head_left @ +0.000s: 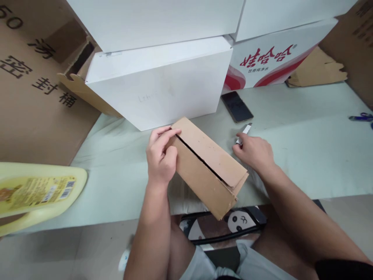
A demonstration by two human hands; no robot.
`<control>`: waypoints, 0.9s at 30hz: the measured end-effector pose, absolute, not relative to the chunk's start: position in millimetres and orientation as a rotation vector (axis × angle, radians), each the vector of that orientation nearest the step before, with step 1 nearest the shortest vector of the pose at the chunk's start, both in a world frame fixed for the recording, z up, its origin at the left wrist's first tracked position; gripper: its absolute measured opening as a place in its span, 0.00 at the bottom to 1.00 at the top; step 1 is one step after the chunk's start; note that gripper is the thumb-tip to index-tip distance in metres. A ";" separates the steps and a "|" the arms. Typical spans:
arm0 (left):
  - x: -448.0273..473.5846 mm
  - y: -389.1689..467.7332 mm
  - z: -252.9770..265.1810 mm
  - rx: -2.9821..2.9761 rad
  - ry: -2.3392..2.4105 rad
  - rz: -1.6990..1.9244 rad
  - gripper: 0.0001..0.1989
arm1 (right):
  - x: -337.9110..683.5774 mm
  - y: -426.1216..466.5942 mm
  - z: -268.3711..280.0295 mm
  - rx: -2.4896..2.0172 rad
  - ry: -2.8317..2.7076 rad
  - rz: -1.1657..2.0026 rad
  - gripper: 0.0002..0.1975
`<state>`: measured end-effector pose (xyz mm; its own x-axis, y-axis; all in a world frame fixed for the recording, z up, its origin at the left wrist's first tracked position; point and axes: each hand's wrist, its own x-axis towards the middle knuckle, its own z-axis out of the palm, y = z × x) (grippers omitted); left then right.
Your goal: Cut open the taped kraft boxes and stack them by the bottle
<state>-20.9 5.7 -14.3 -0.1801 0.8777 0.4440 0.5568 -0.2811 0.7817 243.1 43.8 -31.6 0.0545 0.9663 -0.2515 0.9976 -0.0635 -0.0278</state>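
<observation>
A small brown cardboard box [214, 155] lies slantwise near the table's front edge, its near end jutting over the edge. A dark gap runs lengthwise between its top flaps, which lie almost closed. My left hand [161, 155] grips the far left end of the box, with fingertips on the top by the gap and the thumb bent against the side. To the right of the box and apart from it, my right hand [255, 151] is closed around a white utility knife [244, 132]. The knife's grey tip points away from me; part of its handle is hidden by my fingers.
White cartons [163, 93] are stacked behind the box. A dark phone [237, 106] lies beyond my right hand. Big brown cartons [35, 97] flank the table [305, 144]. A yellow bottle [43, 190] is at left, blue scissors [363, 117] at far right.
</observation>
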 end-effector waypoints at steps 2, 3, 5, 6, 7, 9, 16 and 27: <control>-20.7 5.9 -14.2 1.773 1.645 1.452 0.22 | 242.7 43.8 -31.4 2.172 2.039 -0.297 0.26; -20.7 6.0 -14.1 1.775 1.643 1.453 0.22 | 242.9 43.8 -31.8 2.167 2.041 -0.302 0.26; -20.8 5.9 -13.8 1.778 1.643 1.453 0.22 | 243.7 44.1 -33.2 2.147 2.041 -0.318 0.25; -20.9 5.8 -13.7 1.777 1.646 1.452 0.22 | 244.4 44.3 -34.0 2.135 2.039 -0.326 0.24; -21.1 5.7 -13.6 1.775 1.650 1.449 0.22 | 245.3 44.4 -34.8 2.125 2.037 -0.335 0.24; -21.2 5.5 -13.4 1.769 1.663 1.435 0.22 | 247.2 44.4 -36.2 2.110 2.047 -0.360 0.24; -21.3 5.1 -12.0 1.752 1.691 1.414 0.22 | 246.9 42.9 -39.1 2.109 2.469 -0.825 0.18; -23.7 6.7 -12.1 1.775 1.719 1.397 0.22 | 250.3 19.5 -6.6 1.586 3.207 -1.488 0.16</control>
